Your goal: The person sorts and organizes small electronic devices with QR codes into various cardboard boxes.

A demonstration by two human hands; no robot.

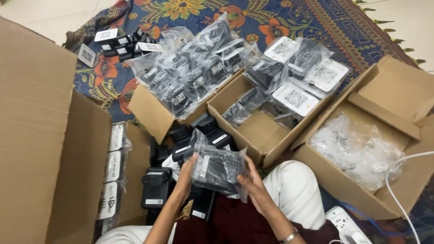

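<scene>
Both of my hands hold one clear plastic bag with a black device inside (218,167), low in the middle of the view. My left hand (186,177) grips its left edge and my right hand (253,183) grips its right edge. Under the bag lie several unbagged black devices (156,187) on my lap and the floor. Just beyond stands an open cardboard box (266,135) holding bagged devices and white-labelled pieces (296,98).
A heap of bagged black devices (190,72) fills a box at the upper left. A tall carton (36,135) stands at the left with white-labelled packs (113,167). At the right, a carton (361,190) holds crumpled clear bags (357,149). A white cable (398,199) and power strip (343,223) lie lower right.
</scene>
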